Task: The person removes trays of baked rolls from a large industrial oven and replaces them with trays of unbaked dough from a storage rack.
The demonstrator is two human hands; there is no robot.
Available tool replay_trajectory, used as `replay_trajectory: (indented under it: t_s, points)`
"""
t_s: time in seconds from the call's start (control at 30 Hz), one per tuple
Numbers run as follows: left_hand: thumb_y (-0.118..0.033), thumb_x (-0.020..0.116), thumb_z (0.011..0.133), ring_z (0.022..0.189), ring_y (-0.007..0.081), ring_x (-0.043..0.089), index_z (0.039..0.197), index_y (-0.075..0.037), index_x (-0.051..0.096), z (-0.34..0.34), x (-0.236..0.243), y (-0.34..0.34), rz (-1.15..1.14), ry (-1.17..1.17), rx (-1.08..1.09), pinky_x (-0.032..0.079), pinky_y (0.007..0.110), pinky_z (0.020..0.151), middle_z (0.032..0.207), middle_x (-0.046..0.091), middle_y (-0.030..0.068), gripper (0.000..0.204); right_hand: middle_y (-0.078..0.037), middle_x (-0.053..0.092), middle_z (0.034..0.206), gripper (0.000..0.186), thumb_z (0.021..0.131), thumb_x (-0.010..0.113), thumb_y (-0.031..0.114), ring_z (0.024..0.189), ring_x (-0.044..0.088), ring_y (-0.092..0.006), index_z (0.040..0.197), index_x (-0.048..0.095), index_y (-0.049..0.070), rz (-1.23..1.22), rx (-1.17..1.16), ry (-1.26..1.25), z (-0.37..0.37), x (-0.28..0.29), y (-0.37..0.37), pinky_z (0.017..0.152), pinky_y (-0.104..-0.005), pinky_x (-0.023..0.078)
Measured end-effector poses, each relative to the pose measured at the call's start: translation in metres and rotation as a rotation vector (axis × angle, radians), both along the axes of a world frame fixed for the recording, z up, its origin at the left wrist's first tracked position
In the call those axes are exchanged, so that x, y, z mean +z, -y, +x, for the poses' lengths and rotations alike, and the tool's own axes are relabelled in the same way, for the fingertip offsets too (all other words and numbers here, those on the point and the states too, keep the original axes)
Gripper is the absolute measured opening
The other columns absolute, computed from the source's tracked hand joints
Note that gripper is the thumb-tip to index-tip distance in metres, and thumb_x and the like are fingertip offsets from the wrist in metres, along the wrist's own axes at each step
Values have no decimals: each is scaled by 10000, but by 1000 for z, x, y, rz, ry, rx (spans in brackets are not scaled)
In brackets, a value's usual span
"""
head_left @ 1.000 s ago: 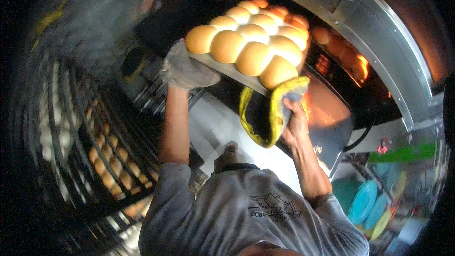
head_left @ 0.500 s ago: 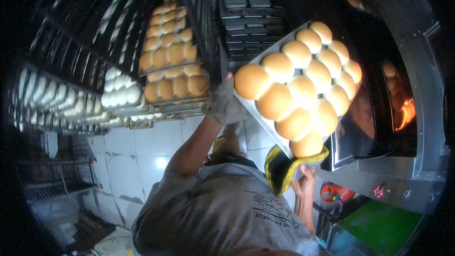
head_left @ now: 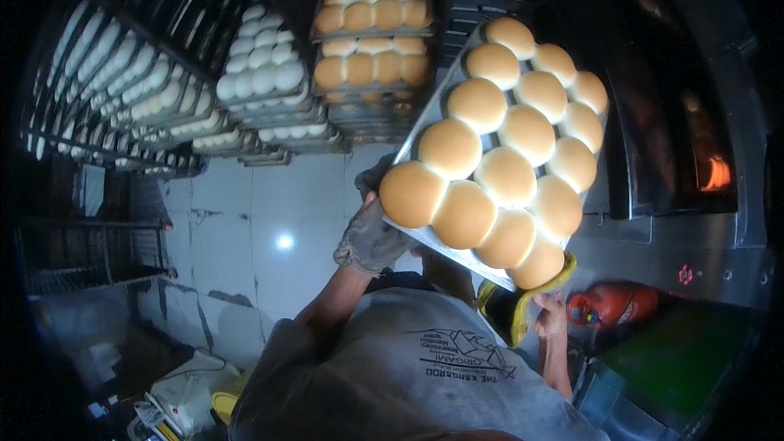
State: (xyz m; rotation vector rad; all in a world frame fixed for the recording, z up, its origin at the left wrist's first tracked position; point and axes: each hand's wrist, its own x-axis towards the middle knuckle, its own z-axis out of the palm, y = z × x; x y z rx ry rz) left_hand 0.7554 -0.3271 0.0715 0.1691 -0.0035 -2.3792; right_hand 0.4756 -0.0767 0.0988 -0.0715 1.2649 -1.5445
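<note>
A metal tray (head_left: 420,135) full of round golden-brown buns (head_left: 527,135) is held tilted in front of me. My left hand (head_left: 367,233), in a grey cloth glove, is closed on the tray's left side at its near end. My right hand (head_left: 549,317) grips a yellow-edged dark pad (head_left: 516,322) against the tray's near right corner, below the last bun.
Racks (head_left: 126,45) at upper left hold trays of pale dough balls (head_left: 261,77) and browned buns (head_left: 371,16). An oven (head_left: 637,155) glows at right, with a red gas cylinder (head_left: 621,302) and green surface (head_left: 653,359) below. A wire shelf (head_left: 98,253) stands left above the tiled floor (head_left: 229,253).
The view has swung away from the oven toward the racks and floor. The bun tray, still in both hands, has moved from beside the oven opening and turned, its long axis more upright in view.
</note>
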Motion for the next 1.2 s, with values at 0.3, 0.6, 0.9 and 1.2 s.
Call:
replay_trajectory:
  t_s: [0.3, 0.6, 0.9, 1.2]
  points:
    - [-476, 616, 899, 1239, 262, 495, 1345, -104, 496, 156, -64, -67, 198, 93, 272, 373, 459, 1087, 1350, 528, 84, 593, -134, 674, 1072, 440, 785, 684, 29, 903, 697, -219, 1194, 544, -51, -72, 407, 3, 84, 10, 58, 840, -352, 582]
    - [-497, 565, 916, 1240, 249, 487, 1328, -129, 490, 166, -41, -40, 174, -64, 363, 402, 455, 1070, 1339, 524, 56, 558, -114, 699, 1005, 377, 797, 700, 49, 858, 708, -203, 1143, 591, -54, -161, 567, 68, 82, -15, 130, 834, -342, 592]
    - [-520, 520, 943, 1240, 229, 493, 1236, -161, 535, 182, -27, -2, 35, -20, 354, 442, 477, 1032, 1335, 532, 48, 464, -132, 690, 1041, 394, 806, 704, 68, 909, 701, -226, 1161, 584, -56, -195, 546, 144, 106, -50, 168, 854, -356, 585]
    - [-501, 631, 899, 1242, 240, 492, 1256, -164, 543, 184, -3, -20, 95, 171, 397, 409, 504, 1078, 1307, 555, 35, 499, -131, 679, 1068, 462, 792, 716, 75, 935, 694, -234, 1212, 555, -33, -175, 489, 111, 115, -40, 134, 864, -366, 587]
